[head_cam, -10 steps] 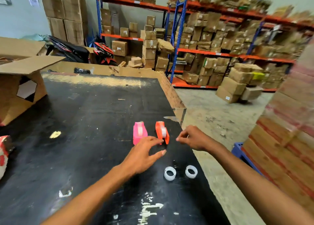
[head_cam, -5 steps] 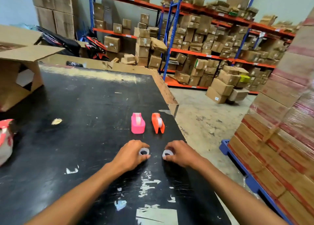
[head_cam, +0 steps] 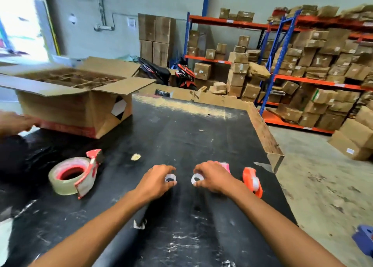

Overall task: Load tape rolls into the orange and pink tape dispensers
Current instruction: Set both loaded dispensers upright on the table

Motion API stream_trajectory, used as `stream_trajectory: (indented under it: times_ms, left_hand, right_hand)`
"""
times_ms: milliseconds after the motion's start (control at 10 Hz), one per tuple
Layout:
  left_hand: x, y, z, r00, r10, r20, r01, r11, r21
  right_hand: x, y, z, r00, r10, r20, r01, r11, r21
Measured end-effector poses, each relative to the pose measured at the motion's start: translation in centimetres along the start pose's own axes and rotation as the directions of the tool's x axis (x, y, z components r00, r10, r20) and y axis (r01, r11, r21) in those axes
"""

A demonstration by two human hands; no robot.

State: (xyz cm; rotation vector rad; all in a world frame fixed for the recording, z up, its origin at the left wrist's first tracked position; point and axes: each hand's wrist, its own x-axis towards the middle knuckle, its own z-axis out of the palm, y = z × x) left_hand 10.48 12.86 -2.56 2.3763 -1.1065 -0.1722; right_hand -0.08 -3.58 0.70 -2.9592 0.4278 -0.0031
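Note:
My left hand (head_cam: 156,181) grips a small clear tape roll (head_cam: 170,179) between thumb and fingers just above the black table (head_cam: 181,129). A second clear tape roll (head_cam: 197,179) is pinched in my right hand (head_cam: 212,178). The pink tape dispenser (head_cam: 225,166) stands right behind my right hand and is mostly hidden by it. To the right of that hand the orange tape dispenser (head_cam: 252,181) stands near the table's right edge, with a clear roll showing inside it.
A large packing tape roll in a red and white hand dispenser (head_cam: 73,175) lies at the left. An open cardboard box (head_cam: 74,101) sits at the back left. Another person's hand (head_cam: 16,121) shows at the far left. Shelves of cartons stand behind.
Both hands have lifted the two clear rolls and carried them forward to beside the dispensers. The camera has swung left, bringing the packing tape and open box into view.

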Motion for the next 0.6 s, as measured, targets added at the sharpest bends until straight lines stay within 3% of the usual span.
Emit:
stream_trajectory:
  times_ms: [400, 600]
  left_hand:
    - [4.7, 1.9, 2.5, 0.992, -0.089, 0.092, 0.08, 0.992, 0.1]
    - [4.0, 1.8, 2.4, 0.995, -0.067, 0.074, 0.062, 0.996, 0.07]
  right_hand:
    - [3.9, 3.2, 1.1, 0.99, -0.091, 0.108, 0.1, 0.992, -0.08]
    - [2.0, 2.7, -0.5, 0.993, -0.107, 0.047, 0.108, 0.994, -0.026]
